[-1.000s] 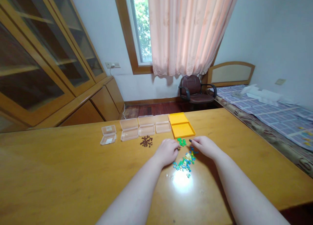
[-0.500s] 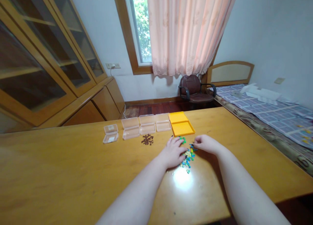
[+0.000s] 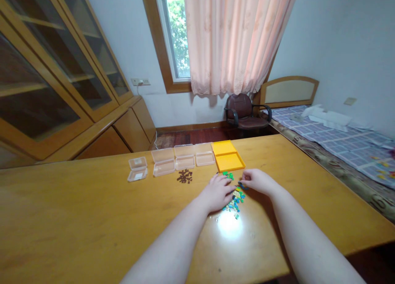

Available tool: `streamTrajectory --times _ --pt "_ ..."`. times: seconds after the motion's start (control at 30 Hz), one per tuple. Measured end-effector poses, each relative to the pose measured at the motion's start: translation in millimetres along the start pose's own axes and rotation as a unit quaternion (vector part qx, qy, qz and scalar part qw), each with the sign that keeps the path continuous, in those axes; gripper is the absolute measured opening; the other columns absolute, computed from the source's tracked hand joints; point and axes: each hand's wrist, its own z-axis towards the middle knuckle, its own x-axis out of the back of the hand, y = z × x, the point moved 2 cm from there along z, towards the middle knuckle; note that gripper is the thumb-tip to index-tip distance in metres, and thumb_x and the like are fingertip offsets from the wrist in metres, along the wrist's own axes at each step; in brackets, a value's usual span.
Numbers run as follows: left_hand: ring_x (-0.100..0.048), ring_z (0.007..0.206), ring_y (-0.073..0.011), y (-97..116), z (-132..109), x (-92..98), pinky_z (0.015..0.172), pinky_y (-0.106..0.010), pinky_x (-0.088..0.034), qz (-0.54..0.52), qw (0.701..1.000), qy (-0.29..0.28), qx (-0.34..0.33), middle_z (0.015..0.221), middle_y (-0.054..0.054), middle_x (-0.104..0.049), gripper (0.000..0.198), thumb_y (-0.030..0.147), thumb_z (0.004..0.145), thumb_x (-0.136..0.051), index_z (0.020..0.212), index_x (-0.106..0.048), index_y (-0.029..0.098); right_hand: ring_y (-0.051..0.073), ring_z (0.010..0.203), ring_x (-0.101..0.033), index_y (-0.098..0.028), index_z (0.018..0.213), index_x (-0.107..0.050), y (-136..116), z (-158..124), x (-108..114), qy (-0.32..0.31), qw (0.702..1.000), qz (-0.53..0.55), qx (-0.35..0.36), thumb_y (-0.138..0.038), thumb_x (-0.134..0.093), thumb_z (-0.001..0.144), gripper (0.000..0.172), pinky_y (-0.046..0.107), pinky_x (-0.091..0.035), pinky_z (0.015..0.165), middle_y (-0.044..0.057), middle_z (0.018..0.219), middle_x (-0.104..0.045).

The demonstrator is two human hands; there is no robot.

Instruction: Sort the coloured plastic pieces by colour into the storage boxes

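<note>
My left hand (image 3: pixel 218 192) lies palm down with its fingers spread, over the left side of a mixed pile of small building bricks (image 3: pixel 237 202) in blue, green, yellow and pale colours. Part of the pile is hidden under it. On the right, my right hand (image 3: pixel 255 180) has thumb and fingers pinched together beside a few blue bricks (image 3: pixel 242 186); whatever is between the fingertips is too small to make out. A small group of green bricks (image 3: pixel 227 175) sits just beyond my left fingers. Farther left lies a separate heap of brown bricks (image 3: pixel 184 176).
A yellow box (image 3: pixel 231 169) stands open behind the green bricks. Left of it are several clear plastic boxes (image 3: pixel 164 169) with raised lids, the smallest (image 3: pixel 137 174) at the far left. Beyond the wooden table (image 3: pixel 77 218) are a chair (image 3: pixel 243 111) and a bed (image 3: pixel 333 123).
My right hand has shifted slightly toward the left hand, still pinched. A yellow brick near its fingertips now lies closer to the left fingers. My left hand has barely moved.
</note>
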Motion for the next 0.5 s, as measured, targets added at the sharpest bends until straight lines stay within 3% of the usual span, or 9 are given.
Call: streamTrajectory --times 0.27,0.4,0.5 --pt "-0.045 0.115 -0.0216 -7.0 -1.0 7.0 0.106 -0.046 -0.025 -0.002 1.0 0.008 0.013 0.115 -0.003 -0.06 0.025 0.033 0.087 -0.046 0.093 -0.07 0.027 0.013 0.057 -0.051 -0.018 0.068 -0.062 -2.6 2.8 -4.2 -0.004 1.0 -0.016 -0.022 -0.039 -0.06 0.071 0.022 0.023 -0.03 0.052 0.003 0.064 -0.063" --pt "-0.045 0.115 -0.0205 -4.3 -1.4 10.2 0.106 -0.043 -0.026 -0.016 1.0 0.015 -0.004 0.117 -0.003 -0.059 0.026 0.034 0.084 -0.05 0.105 -0.066 0.028 0.012 0.056 -0.05 -0.017 0.067 -0.061 0.1 1.1 -1.2 0.006 1.0 -0.001 -0.015 -0.038 -0.058 0.072 0.022 0.023 -0.03 0.052 0.002 0.063 -0.062" --pt "-0.045 0.116 -0.0201 -1.5 -1.4 9.6 0.106 -0.042 -0.025 -0.019 0.999 0.001 -0.029 0.118 -0.002 -0.059 0.028 0.033 0.083 -0.052 0.108 -0.064 0.03 0.011 0.052 -0.044 -0.016 0.062 -0.061 1.4 -1.8 -0.2 -0.02 0.999 0.033 0.009 -0.045 -0.05 0.077 0.034 0.023 -0.028 0.05 0.0 0.056 -0.057"
